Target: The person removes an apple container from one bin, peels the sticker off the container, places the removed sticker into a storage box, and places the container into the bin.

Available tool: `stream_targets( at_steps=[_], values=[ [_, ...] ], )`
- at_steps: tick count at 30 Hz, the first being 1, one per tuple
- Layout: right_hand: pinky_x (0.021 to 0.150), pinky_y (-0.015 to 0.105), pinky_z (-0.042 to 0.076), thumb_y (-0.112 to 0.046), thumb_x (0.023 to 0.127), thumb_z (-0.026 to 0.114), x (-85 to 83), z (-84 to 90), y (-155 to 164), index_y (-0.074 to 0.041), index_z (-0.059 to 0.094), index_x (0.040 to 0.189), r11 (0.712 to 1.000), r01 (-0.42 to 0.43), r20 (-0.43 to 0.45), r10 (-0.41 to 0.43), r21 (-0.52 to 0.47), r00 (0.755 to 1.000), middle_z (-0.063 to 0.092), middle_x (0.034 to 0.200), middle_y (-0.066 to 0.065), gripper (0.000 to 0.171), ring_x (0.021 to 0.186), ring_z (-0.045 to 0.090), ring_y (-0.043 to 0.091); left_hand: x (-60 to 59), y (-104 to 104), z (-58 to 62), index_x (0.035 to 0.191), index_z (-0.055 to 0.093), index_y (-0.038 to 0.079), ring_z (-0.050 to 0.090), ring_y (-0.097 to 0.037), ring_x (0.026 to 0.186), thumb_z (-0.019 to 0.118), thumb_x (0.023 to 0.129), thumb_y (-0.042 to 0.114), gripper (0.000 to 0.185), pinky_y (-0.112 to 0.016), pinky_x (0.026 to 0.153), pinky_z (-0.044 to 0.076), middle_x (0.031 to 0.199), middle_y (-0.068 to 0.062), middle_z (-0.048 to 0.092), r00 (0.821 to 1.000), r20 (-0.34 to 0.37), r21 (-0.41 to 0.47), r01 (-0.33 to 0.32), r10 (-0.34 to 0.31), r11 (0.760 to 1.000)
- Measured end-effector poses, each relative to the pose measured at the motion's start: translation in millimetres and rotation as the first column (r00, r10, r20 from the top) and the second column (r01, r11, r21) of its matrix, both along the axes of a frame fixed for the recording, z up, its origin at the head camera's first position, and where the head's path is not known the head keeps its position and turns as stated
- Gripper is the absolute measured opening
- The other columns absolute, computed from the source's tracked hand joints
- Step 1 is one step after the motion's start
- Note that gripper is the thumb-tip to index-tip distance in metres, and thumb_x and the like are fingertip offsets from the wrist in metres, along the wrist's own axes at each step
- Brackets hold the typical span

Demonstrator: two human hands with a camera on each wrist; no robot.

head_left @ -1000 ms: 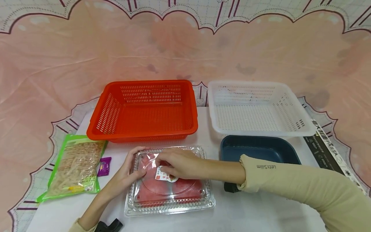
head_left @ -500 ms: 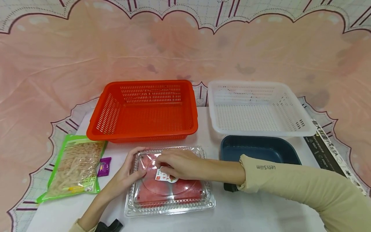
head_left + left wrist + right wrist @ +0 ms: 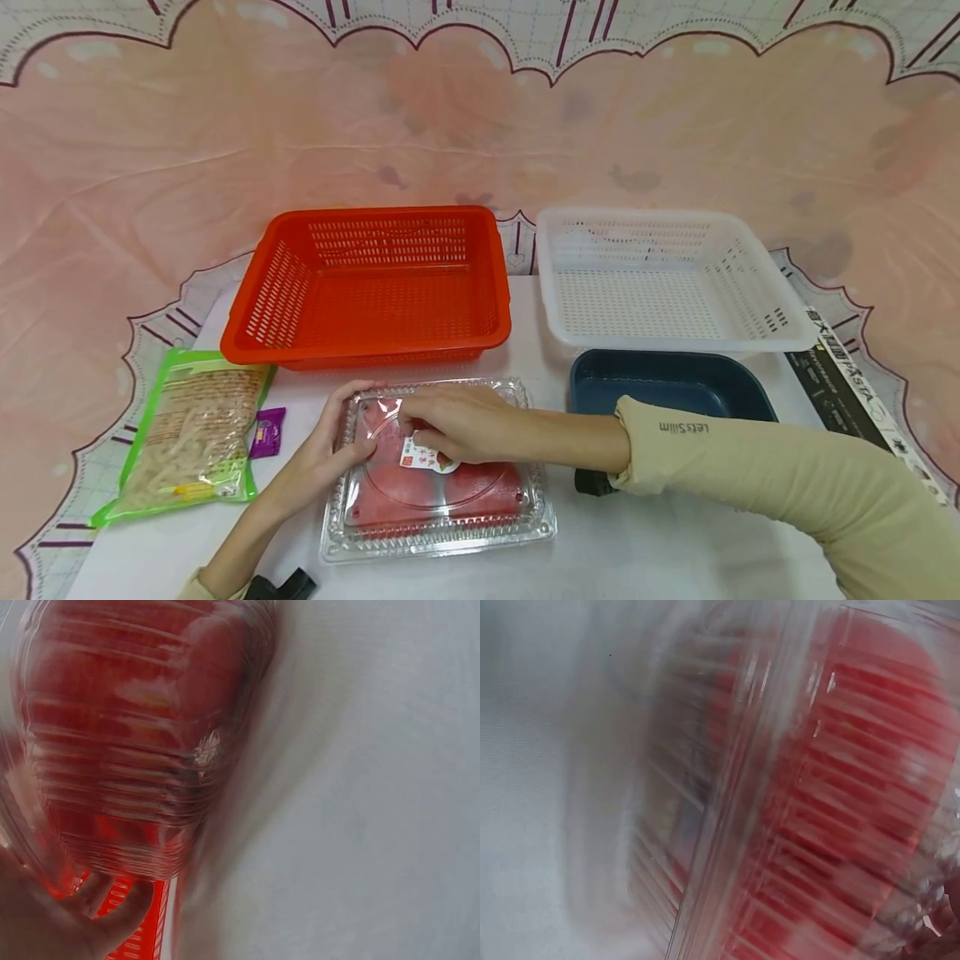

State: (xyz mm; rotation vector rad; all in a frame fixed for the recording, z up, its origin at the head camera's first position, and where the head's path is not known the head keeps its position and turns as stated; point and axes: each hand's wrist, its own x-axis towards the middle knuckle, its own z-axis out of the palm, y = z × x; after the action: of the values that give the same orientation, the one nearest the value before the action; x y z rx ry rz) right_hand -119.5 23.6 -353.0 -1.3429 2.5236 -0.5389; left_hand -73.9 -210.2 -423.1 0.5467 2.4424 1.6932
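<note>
A clear plastic clamshell box with red rounded contents, their kind blurred by the lid, lies at the front middle of the table. My left hand grips its left side, thumb on the lid and fingers round the far left corner. Above the lid is my right hand, its fingers curled and its thumb and forefinger at the edge of a white sticker label. That hand covers part of the label. Ridged walls of the box fill much of the left wrist view, with left fingers below.
Behind the box stand a red basket and a white basket. A dark blue tray sits under the right forearm. On the left lie a green-edged food bag and a small purple packet; a black pasta package lies right.
Both hands stay in place on the box and its label. The whole head view has shifted very slightly left.
</note>
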Motion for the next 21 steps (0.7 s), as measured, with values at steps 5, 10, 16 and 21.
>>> stream_targets(
  at_steps=[5, 10, 16, 21],
  values=[
    [0.057, 0.014, 0.039, -0.022, 0.094, 0.064, -2.2, 1.8, -1.9, -0.022, 0.058, 0.089, 1.0, 0.012, 0.05, -0.014, 0.025, 0.999, 0.057, 0.082, -0.011, 0.008, 0.059, 0.051, -0.007, -0.5, -0.7, 0.1, 0.146, 0.027, 0.02, 0.038, -0.001, 0.127, 0.054, 0.092, 0.007, 0.062, -0.015, 0.102, 0.034, 0.145, -0.002, 0.036, 1.0, 0.005, 0.0, 0.001, -0.001, 1.0],
    [0.057, 0.014, 0.039, -0.02, 0.093, 0.064, -5.1, 4.3, -2.9, -0.021, 0.058, 0.088, 0.999, 0.009, 0.092, -0.012, 0.032, 0.996, 0.057, 0.08, -0.01, 0.008, 0.058, 0.052, -0.008, -0.8, -1.5, -0.6, 0.146, 0.026, 0.02, 0.039, -0.002, 0.126, 0.054, 0.092, 0.007, 0.062, -0.016, 0.101, 0.036, 0.145, 0.0, 0.036, 1.0, 0.011, -0.005, 0.001, -0.001, 1.0],
    [0.057, 0.014, 0.035, -0.021, 0.093, 0.064, -9.0, 8.5, -3.6, -0.02, 0.059, 0.092, 0.998, -0.02, 0.099, 0.014, 0.057, 0.995, 0.054, 0.075, -0.009, 0.006, 0.065, 0.051, 0.0, -0.5, -0.5, -0.6, 0.146, 0.027, 0.02, 0.039, 0.0, 0.126, 0.054, 0.092, 0.007, 0.061, -0.013, 0.101, 0.034, 0.144, -0.001, 0.036, 1.0, 0.015, 0.009, 0.001, -0.001, 1.0],
    [0.056, 0.014, 0.035, -0.021, 0.093, 0.065, -9.4, 9.9, -5.7, -0.02, 0.062, 0.095, 0.997, -0.017, 0.11, 0.008, 0.081, 0.994, 0.054, 0.075, -0.01, 0.004, 0.064, 0.051, -0.001, 0.5, 0.2, -0.2, 0.146, 0.027, 0.017, 0.038, 0.0, 0.126, 0.054, 0.092, 0.006, 0.061, -0.012, 0.101, 0.033, 0.145, -0.002, 0.036, 1.0, 0.018, 0.015, 0.002, -0.002, 1.0]
  ],
)
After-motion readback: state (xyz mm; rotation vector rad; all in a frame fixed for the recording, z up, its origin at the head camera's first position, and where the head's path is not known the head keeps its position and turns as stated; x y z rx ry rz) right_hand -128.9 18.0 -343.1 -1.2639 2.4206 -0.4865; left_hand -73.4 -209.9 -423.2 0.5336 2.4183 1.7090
